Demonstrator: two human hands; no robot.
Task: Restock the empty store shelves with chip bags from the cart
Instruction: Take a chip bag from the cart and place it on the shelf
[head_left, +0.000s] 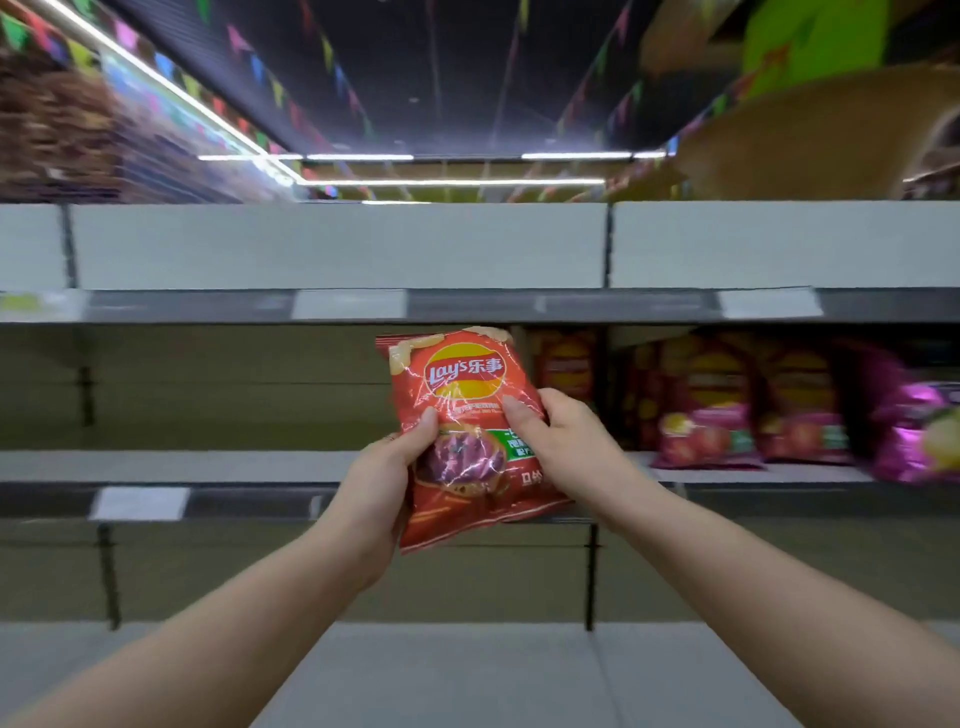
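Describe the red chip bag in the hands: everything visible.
The red chip bag is glossy, crinkled plastic that catches glare and looks sealed. It carries a yellow-and-red Lay's logo, pictured chips at the top, a dark purplish food picture and a green patch lower down. It is upright with its top tipped slightly left, in front of the middle shelf. The left hand grips its left edge and the right hand its right, thumbs on the front.

Fingers of left hand (384, 483) and right hand (561, 447) hidden behind red chip bag (462, 415). Motion blur on shelved bags (711, 400); pink bag (919, 436) cut by right edge. Print on shelf labels (348, 304) unreadable.
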